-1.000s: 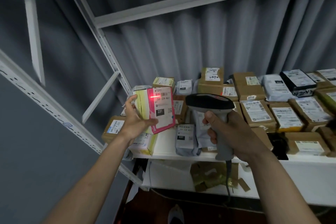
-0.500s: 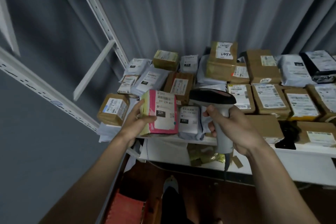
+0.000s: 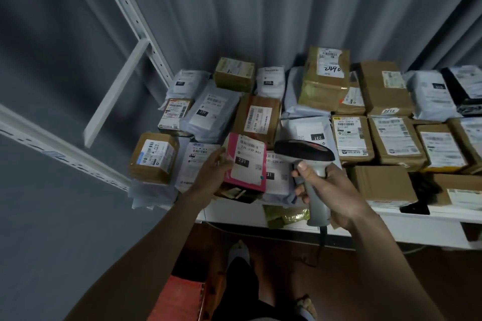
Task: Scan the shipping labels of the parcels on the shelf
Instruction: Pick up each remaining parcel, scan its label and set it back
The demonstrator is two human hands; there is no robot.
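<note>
Pink parcel: lying label-up at the front left of the white shelf, atop other packages, white label marked 231; left hand rests against its left edge, fingers extended, whether they grip it cannot be told. Barcode scanner: grey handle, dark head, gripped by right hand just right of the pink parcel. Cardboard boxes and grey mailer bags with labels crowd the shelf behind.

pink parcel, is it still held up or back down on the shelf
Down. The pink parcel lies label-up on other parcels at the shelf's front; the left hand rests at its edge, fingers straight, not gripping.
</note>
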